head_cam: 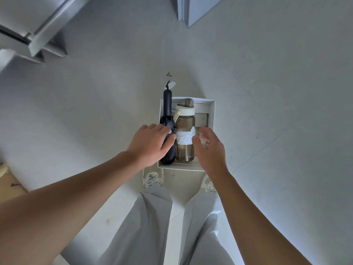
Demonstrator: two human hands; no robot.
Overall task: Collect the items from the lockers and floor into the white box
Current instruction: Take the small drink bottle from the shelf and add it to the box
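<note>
The white box (211,111) sits on the pale floor just ahead of my feet. Inside it a folded dark umbrella (167,109) lies along the left side, its handle poking past the far rim. Beside it lies a brown translucent bottle (185,123) with a cream lid and white tape around its middle. My left hand (150,144) hovers over the box's left edge, fingers relaxed, above the umbrella's canopy; contact cannot be told. Over the right side hangs my right hand (208,148), fingers loosely curved and empty, beside the bottle.
Grey locker doors (44,31) stand open at the upper left, and another panel edge (191,10) shows at the top. A cardboard piece (9,184) lies at the left edge. My shoes (152,176) stand right behind the box.
</note>
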